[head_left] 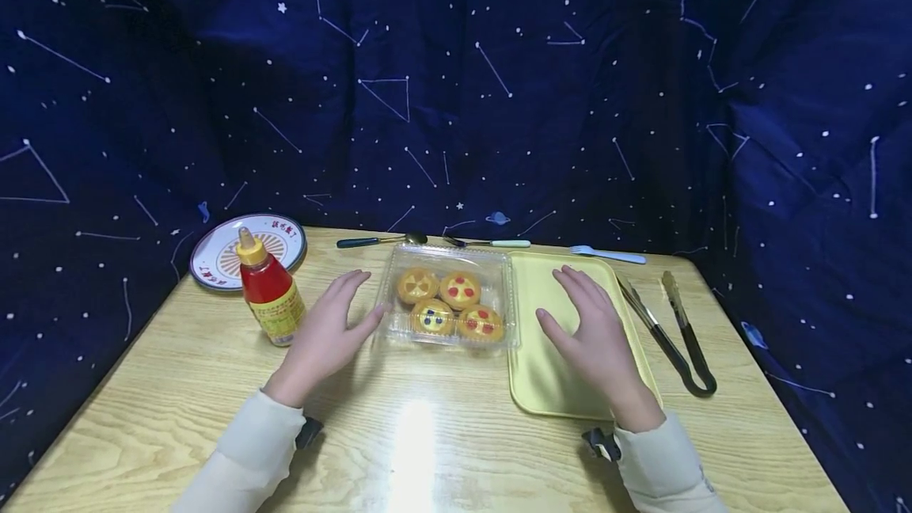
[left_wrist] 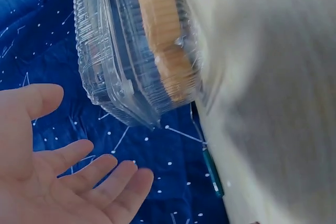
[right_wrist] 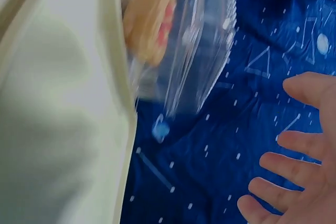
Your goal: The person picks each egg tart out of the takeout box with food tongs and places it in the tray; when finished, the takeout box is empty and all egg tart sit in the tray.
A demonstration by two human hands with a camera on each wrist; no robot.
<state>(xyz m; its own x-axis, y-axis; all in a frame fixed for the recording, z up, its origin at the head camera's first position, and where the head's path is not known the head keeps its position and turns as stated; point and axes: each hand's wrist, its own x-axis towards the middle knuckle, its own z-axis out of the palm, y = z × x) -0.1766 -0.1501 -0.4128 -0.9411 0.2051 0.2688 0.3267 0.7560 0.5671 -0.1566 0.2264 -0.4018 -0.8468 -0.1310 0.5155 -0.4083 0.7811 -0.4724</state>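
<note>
My left hand [head_left: 329, 329] is open, fingers straight and relaxed, palm turned toward the clear plastic box [head_left: 447, 298], holding nothing. Fingertips sit just beside the box's near-left corner; can't tell from the head view if they touch it. The left wrist view shows the palm [left_wrist: 50, 182] spread with a gap to the box [left_wrist: 123, 61], so apart there.

My right hand [head_left: 590, 335] is open too, fingers loosely spread, hovering over or resting on the yellow tray [head_left: 539, 374]; can't tell which. Box is just to the left of this hand, tray edge butting against the box's side. The right wrist view shows the fingers [right_wrist: 286, 169] spread, gripping nothing, with the box [right_wrist: 194, 40] and tray [right_wrist: 58, 103] blurred.

The box lies between my two hands, lid closed, four round tarts [head_left: 449, 302] inside with red, yellow and dark toppings.

Left of my left hand, just beside it: a red sauce bottle [head_left: 267, 289] with a yellow cap, upright. Beyond that, a round plate [head_left: 215, 256] at the table edge. Beyond the box: two spoons [head_left: 381, 241] end to end, and a pale blue fork [head_left: 606, 253] beyond my right hand. Right of my right hand: black tongs [head_left: 673, 332] lying flat next to the tray. All of it sits on the wooden table [head_left: 427, 450], starry blue cloth behind.
</note>
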